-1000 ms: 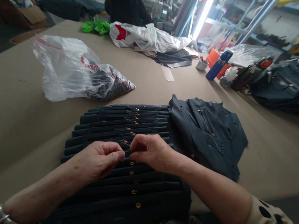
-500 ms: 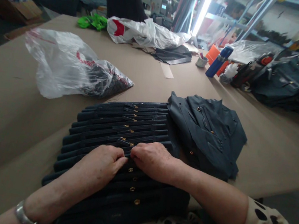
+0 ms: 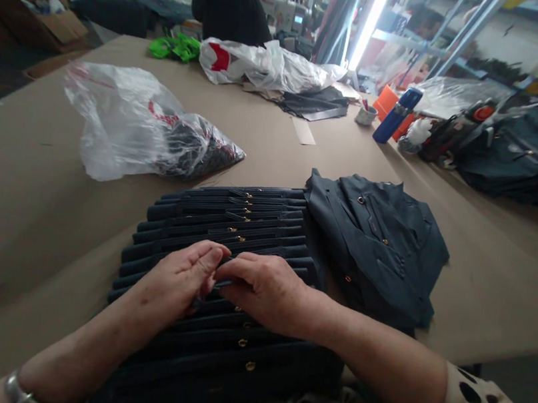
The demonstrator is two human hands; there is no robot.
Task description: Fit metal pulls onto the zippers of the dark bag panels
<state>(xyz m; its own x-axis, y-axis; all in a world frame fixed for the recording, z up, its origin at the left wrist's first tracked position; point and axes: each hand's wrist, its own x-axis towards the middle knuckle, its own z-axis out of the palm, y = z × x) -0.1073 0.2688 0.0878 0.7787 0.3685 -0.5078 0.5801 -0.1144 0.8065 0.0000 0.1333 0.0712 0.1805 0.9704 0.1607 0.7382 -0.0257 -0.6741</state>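
Note:
A row of overlapping dark pieces (image 3: 171, 212) with zippers and gold-coloured pulls lies in front of me on the brown table. Over its middle, my left hand (image 3: 190, 275) is closed in a pinch, its fingertips meeting those of my right hand. My right hand (image 3: 268, 289) is also closed, thumb and fingers on a thin dark strip, perhaps a zipper pull. What my left fingers hold is hidden. Gold rings (image 3: 250, 366) show on the nearer pieces. To the right lies a loose pile of dark pieces (image 3: 384, 245) with gold rings.
A clear plastic bag (image 3: 124, 119) with dark contents lies at the left. Farther back are a white bag (image 3: 288, 70), a green bag (image 3: 175, 46), a blue bottle (image 3: 397, 115) and a small cup (image 3: 365, 115). Dark bags (image 3: 523, 158) are heaped at the right. A person (image 3: 232, 4) sits beyond.
My left hand has moved up and turned, its thumb now on top. My right hand has shifted slightly left, its fingers less curled. The view has tilted and moved slightly.

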